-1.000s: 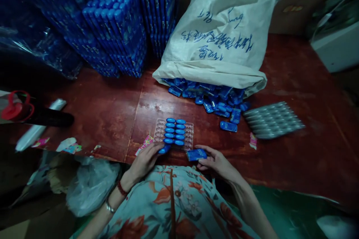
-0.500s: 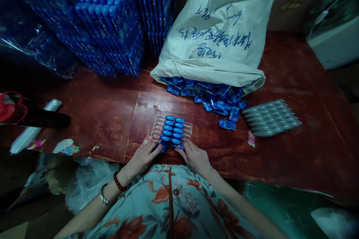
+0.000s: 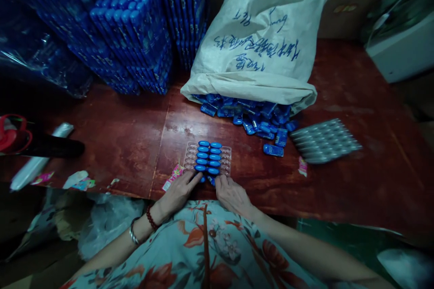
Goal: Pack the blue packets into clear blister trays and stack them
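Clear rectangular plastic tray (image 3: 225, 158) lies at fingertips of left hand (image 3: 179, 190) and right hand (image 3: 233, 195); I cannot tell either's grip

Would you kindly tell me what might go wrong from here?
The left hand and right hand are at the near side of the clear tray, so a slip might skew the blue pieces in it. Both are close to the near edge of the table, so something could fall. Blue packets spill from the open bag; more might slide out.

Place: packing workshop, probably; light dim
Stacked packs (image 3: 149, 40): blue, in rows
Sack (image 3: 257, 49): loose blue packets (image 3: 249, 125)
Worktop (image 3: 339, 189): nested trays (image 3: 327, 141)
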### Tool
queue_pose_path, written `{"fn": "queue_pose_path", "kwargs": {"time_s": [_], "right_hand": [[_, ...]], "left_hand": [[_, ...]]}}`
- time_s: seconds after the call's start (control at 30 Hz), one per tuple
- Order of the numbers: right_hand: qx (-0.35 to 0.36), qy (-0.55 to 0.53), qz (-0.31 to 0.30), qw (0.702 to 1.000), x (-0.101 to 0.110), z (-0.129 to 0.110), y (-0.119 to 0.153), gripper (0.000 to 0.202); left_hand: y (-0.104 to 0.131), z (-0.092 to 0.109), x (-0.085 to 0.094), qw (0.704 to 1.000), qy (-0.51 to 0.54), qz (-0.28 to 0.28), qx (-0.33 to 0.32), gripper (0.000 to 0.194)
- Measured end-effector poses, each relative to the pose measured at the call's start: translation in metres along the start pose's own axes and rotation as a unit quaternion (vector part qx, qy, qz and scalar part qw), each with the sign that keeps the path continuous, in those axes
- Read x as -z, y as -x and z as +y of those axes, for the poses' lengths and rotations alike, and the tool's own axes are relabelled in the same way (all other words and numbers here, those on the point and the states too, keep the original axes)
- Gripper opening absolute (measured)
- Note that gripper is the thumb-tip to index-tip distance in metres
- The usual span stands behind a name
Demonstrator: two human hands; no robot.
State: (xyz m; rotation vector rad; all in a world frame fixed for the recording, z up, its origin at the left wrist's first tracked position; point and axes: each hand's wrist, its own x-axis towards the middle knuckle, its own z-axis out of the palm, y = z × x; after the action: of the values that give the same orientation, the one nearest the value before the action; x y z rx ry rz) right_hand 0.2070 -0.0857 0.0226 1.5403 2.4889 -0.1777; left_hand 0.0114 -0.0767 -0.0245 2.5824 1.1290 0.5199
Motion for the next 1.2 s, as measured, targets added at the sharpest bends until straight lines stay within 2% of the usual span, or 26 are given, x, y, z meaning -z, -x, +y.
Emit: {"fn": "queue_pose_path", "kwargs": {"time_s": [0.13,0.2,0.33,0.43,0.57,0.7,0.8,0.87,0.97,1.0,1.07,1.13,1.2], "right_hand": [[-0.004,0.001,-0.027,1.000,0.007,0.001,-0.003,0.024],[0.013,0.022,-0.033,0.999,0.013,-0.001,-0.005,0.026],[0.057,0.072,-0.041,0.995,0.027,-0.012,-0.014,0.030],[0.067,0.097,-0.056,0.991,0.033,-0.020,-0.022,0.031],[0.075,0.065,-0.031,0.995,0.034,-0.019,-0.030,0.025],[0.015,-0.009,-0.049,0.999,0.036,-0.004,-0.026,0.013],[-0.047,-0.064,-0.020,0.997,0.039,0.021,-0.017,0.022],[-0.111,-0.090,0.041,0.989,0.037,0.048,-0.017,0.025],[-0.236,-0.082,0.096,0.963,0.026,0.095,-0.035,0.028],[-0.274,-0.070,0.096,0.954,0.021,0.109,-0.045,0.028],[-0.318,-0.049,0.088,0.943,0.010,0.128,-0.066,0.029],[-0.326,-0.037,0.087,0.941,0.001,0.135,-0.084,0.032],[-0.318,-0.032,0.097,0.943,-0.006,0.134,-0.094,0.035]], "left_hand": [[0.003,0.002,-0.001,0.995,-0.027,0.095,-0.006,0.048],[0.000,0.003,-0.001,0.991,-0.056,0.120,0.010,0.050],[-0.004,0.000,-0.007,0.994,-0.043,0.096,-0.008,0.049],[-0.003,-0.004,-0.014,0.994,0.005,0.106,-0.016,0.053],[-0.005,-0.010,-0.018,0.993,0.019,0.120,0.000,0.053],[-0.012,-0.017,-0.013,0.995,0.011,0.102,-0.021,0.050],[-0.022,-0.026,-0.005,0.993,0.037,0.097,-0.054,0.042],[-0.037,-0.037,0.002,0.986,0.082,0.131,-0.063,0.036],[-0.080,-0.060,0.011,0.973,0.143,0.183,0.001,0.028],[-0.099,-0.069,0.012,0.972,0.146,0.179,0.035,0.027],[-0.139,-0.088,0.013,0.982,0.112,0.128,0.084,0.026],[-0.175,-0.105,0.009,0.988,0.061,0.090,0.105,0.024],[-0.201,-0.117,0.003,0.992,0.035,0.071,0.100,0.028]]}}
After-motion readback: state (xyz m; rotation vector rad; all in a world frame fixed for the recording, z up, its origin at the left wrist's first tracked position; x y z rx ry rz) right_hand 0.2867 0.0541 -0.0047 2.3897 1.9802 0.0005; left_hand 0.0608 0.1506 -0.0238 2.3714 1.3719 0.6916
